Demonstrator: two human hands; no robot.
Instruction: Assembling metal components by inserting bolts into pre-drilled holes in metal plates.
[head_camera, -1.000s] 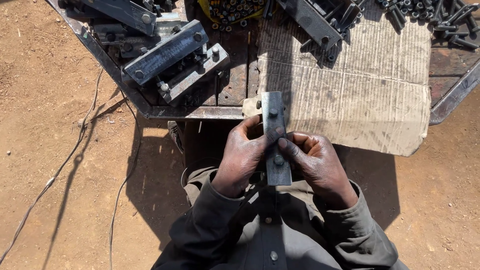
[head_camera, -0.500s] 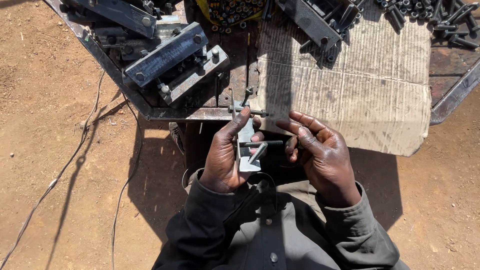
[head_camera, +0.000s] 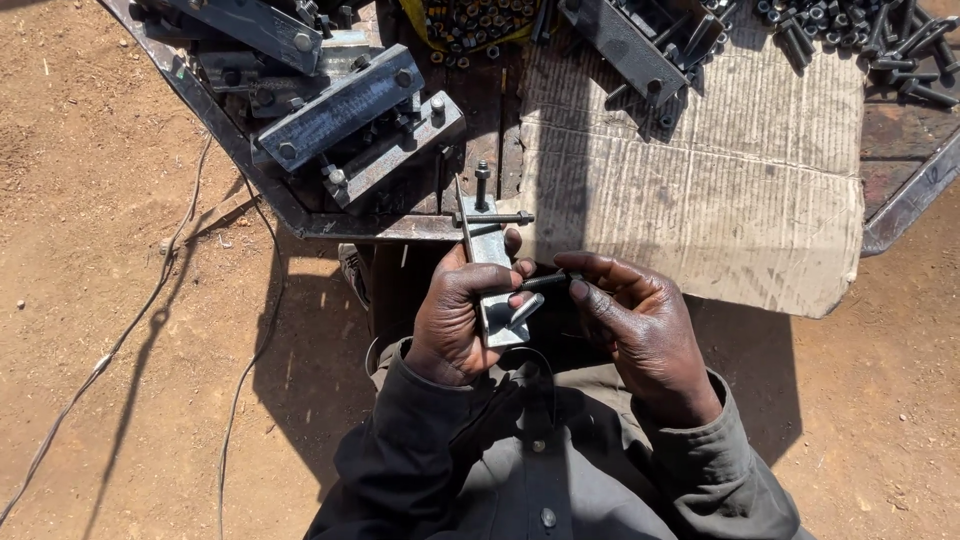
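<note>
A seated person, seen from above, works over their lap beside a low metal table on bare dirt.

Left of the fingers, thin wires trail across the ground. Up and left of them, on the table, lies a heap of steel clamps with bolts through them.

The left hand is wrapped around a small steel bracket, fingers closed firmly on its lower half, thumb across the front. A second ago the bracket stood edge-on between both hands; half a second ago it had tilted. Now its flat face is turned up, and its top end reaches past the fingertips to the table edge. A bolt crosses that top end, and another stands upright just above it.

The right hand has come off the bracket. Its thumb and forefinger are narrowed in a pinch on a dark bolt, the other fingers loosely curled. The bolt's tip points left and sits right beside the left fingertips, at the bracket's middle. A bright pin lies just under it, against the bracket. Judging by this, the bolt is being brought to the bracket; whether it has entered a hole cannot be told.

Above and right of the fingers lies worn cardboard. Loose bolts are piled at its far right corner.
</note>
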